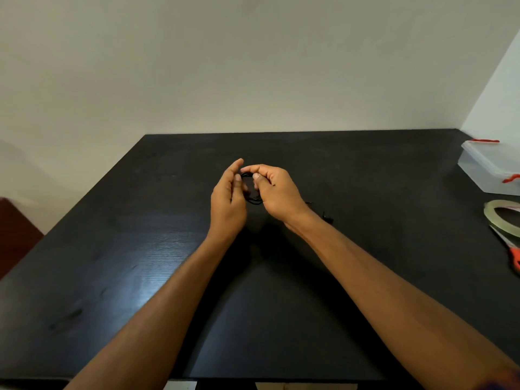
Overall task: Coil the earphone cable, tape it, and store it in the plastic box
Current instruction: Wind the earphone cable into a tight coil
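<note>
Above mid-desk [135, 249], the right hand [277, 191] pinches the coiled black earphone cable [252, 200] between thumb and forefinger, clear of the surface. Left hand [228, 198] stands just beside the coil, fingers loosely extended; contact with it cannot be told. One loose cable end trails past the right wrist. Plastic box [489, 167], tape roll [491, 211] and scissors [513, 256] lie at the right edge, well apart.

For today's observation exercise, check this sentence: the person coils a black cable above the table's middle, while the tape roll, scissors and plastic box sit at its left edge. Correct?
Wrong side. The head view shows the tape roll, scissors and plastic box at the right edge of the table, not the left. The rest stands: the black cable is above the middle.
</note>
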`<state>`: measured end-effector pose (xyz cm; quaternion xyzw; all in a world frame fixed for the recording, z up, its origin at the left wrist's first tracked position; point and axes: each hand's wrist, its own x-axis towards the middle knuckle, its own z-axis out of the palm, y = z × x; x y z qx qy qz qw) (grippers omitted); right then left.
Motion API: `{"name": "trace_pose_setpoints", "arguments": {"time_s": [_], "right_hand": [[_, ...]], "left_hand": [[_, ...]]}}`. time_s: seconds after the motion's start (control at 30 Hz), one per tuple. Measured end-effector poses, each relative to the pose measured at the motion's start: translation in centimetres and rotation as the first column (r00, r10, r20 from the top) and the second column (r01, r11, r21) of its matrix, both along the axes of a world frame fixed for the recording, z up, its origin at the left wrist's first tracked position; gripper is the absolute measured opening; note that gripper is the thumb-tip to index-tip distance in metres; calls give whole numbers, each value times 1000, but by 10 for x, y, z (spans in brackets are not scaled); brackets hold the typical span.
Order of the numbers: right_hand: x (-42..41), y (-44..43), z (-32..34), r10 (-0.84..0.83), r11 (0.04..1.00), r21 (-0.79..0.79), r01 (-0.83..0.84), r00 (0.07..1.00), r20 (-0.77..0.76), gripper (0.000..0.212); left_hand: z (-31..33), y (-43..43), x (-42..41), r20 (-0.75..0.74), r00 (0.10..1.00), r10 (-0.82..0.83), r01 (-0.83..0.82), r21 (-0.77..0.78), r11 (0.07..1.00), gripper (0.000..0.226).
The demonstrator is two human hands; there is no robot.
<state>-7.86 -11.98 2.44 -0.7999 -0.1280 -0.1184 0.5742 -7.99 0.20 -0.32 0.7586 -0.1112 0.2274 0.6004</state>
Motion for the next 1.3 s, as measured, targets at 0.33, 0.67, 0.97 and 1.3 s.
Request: {"name": "trace_pose_setpoints", "arguments": {"time_s": [0.33,0.67,0.97,1.3], "right_hand": [[6,-24,3,108,948,-309,-81,991,73,29],[9,-36,6,165,959,-246,-139,982,91,22],[10,-35,7,198,955,-233,-186,980,31,21],[12,-37,4,191,981,-24,-193,978,-84,23]], "left_hand": [[6,10,4,-46,971,-233,234,16,972,24],[4,20,8,-233,912,-339,313,-140,939,18],[1,21,11,-246,917,-314,285,-149,947,13],[2,25,16,-207,953,-222,182,-196,964,10]]}}
